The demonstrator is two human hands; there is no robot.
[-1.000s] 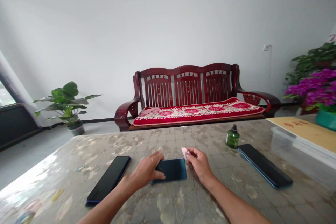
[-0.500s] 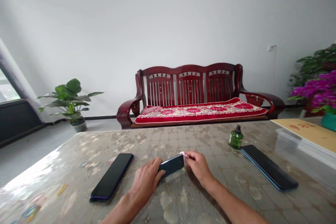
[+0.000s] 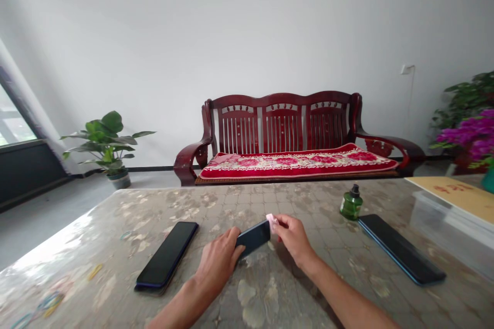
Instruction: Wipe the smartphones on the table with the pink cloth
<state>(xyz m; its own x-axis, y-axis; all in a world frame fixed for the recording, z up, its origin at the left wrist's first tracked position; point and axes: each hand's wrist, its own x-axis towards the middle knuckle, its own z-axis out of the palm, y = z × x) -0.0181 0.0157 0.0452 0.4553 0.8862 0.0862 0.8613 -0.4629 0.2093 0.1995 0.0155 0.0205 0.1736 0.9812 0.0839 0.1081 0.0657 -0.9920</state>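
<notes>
My left hand (image 3: pixel 218 263) grips the near end of a dark phone (image 3: pixel 253 237) and holds it tilted up off the table. My right hand (image 3: pixel 294 239) pinches a small pink-white pad (image 3: pixel 271 221) against the phone's far upper corner. A second black phone (image 3: pixel 167 255) lies flat to the left of my left hand. A third dark phone (image 3: pixel 400 255) lies flat to the right. A small green bottle (image 3: pixel 351 203) with a black cap stands just beyond the third phone.
The table (image 3: pixel 270 298) has a glossy mottled grey cover. A clear plastic box with a yellow board (image 3: pixel 450 200) sits at the right edge. Rubber bands (image 3: pixel 48 302) lie at the near left. Behind stand a red wooden bench (image 3: pixel 285 146) and potted plants (image 3: pixel 108 146).
The middle phone lay flat under my left hand a second ago; now its far end is lifted and tilted. My right hand has kept the pad at its corner.
</notes>
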